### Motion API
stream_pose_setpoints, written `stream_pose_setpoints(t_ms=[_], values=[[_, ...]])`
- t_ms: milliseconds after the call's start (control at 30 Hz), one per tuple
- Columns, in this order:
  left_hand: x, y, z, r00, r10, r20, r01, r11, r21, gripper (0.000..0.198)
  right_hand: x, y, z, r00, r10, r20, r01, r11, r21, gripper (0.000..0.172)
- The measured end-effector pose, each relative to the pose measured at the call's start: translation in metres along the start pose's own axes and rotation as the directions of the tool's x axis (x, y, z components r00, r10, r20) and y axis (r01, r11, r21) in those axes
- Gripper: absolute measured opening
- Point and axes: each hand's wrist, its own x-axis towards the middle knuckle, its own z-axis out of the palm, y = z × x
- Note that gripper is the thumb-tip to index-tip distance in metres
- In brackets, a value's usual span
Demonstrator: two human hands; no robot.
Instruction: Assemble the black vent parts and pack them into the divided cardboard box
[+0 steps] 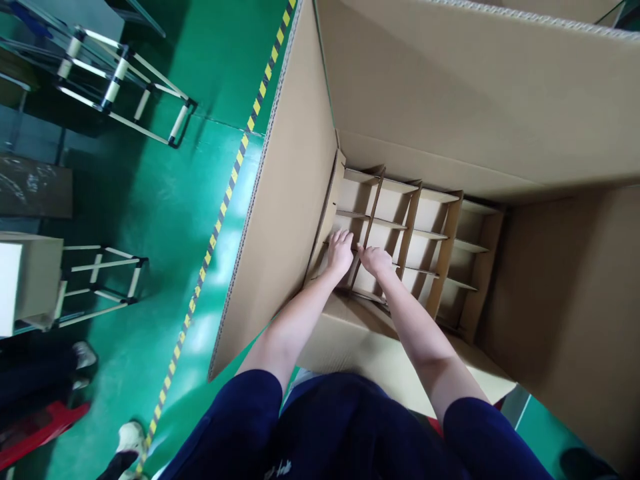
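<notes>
**Both hands down on a cardboard divider insert inside a corrugated carton**

The cardboard divider insert (403,223) stands in the bottom of the corrugated carton (480,87), straight ahead of and below the hands, and forms a grid of upright compartments. The left hand (340,253) lies palm down with its fingers loosely spread, over the insert's near-left cells. Just beside it, the right hand (376,260) lies on a crosswise strip near the middle of the grid, its fingers slightly curled. Neither hand is tightly closed. Both touch the insert, but the view does not show whether either one has actual hold of a strip.

Bare forearms reach down past the carton's near edge from navy sleeves (240,417). The tall carton wall (283,200) rises left of the hands, and more brown cardboard walls surround them on the far and right sides.

Farther left, beyond that wall, lies a green floor (150,220) marked by yellow-and-black hazard tape (220,213). Two metal-and-white tube racks (120,83) stand on it, and a smaller cardboard box (30,280) sits on the lower one. Near the bottom left are another person's white shoes (131,437) and a red object (43,430).
</notes>
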Motion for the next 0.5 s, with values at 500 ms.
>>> stream_pose_setpoints(t_ms=[500], values=[[0.101,0.006,0.0,0.99,0.096,-0.104,-0.077,0.982,0.173,0.035,0.066,-0.002,-0.032,0.956,-0.142,-0.255,0.109,0.984,-0.139,0.074]])
